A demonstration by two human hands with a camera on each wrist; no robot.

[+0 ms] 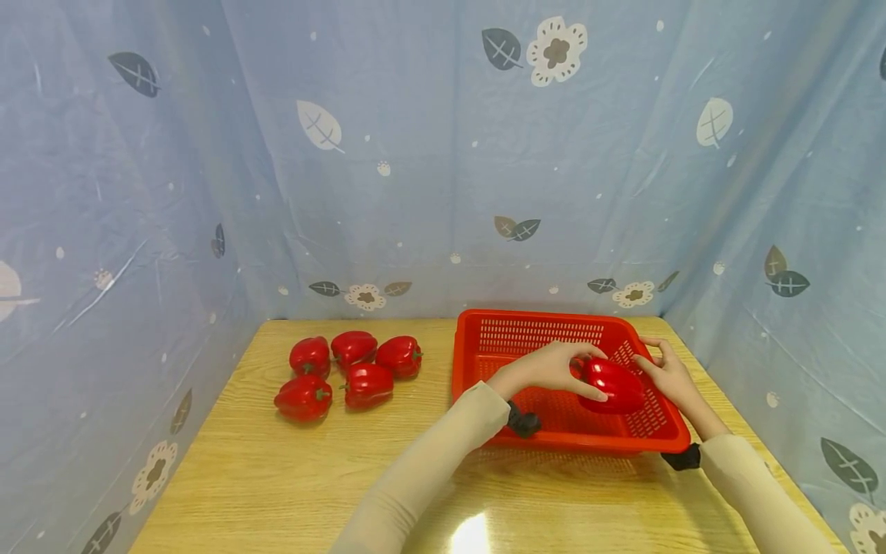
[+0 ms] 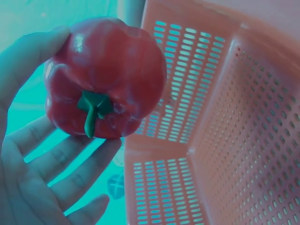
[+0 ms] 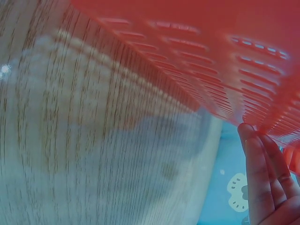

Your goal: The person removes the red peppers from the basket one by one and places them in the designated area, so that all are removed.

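Fingers of L hand round pepper over basket, R hand on rim.

- The basket sits on the right half of the table.
- Five peppers lie clustered to its left — three behind, two in front.
- A sixth pepper is held inside the basket, toward its right wall.

Glossy smooth pepper; perforated plastic basket; wood-grain table with sheen; cloth backdrop.
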